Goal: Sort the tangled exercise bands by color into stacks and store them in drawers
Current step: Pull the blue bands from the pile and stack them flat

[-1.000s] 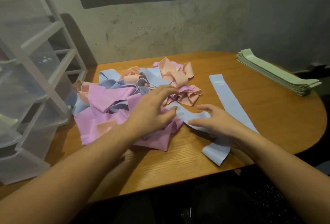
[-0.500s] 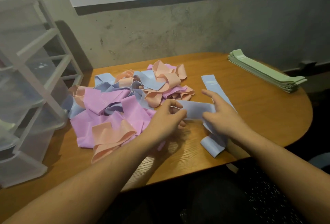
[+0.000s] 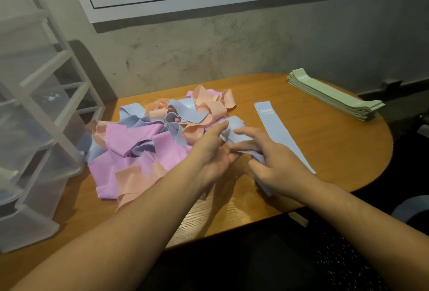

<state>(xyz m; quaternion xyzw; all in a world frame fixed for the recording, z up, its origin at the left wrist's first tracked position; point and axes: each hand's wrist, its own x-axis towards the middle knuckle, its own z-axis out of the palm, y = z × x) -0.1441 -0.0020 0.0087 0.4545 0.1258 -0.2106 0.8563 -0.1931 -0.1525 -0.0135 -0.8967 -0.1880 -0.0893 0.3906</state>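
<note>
Near the front edge of the oval wooden table, your left hand and right hand both pinch a crumpled light-blue elastic band, fingers curled around it, beside the tangled pile of pink, peach and blue bands.

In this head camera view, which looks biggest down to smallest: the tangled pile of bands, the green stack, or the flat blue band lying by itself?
1. Tangled pile of pink, peach and blue bands, clearly largest.
2. Stack of folded green bands and flat blue band: similar in apparent length; the green stack lies farther away, so I won't rank them.
</note>
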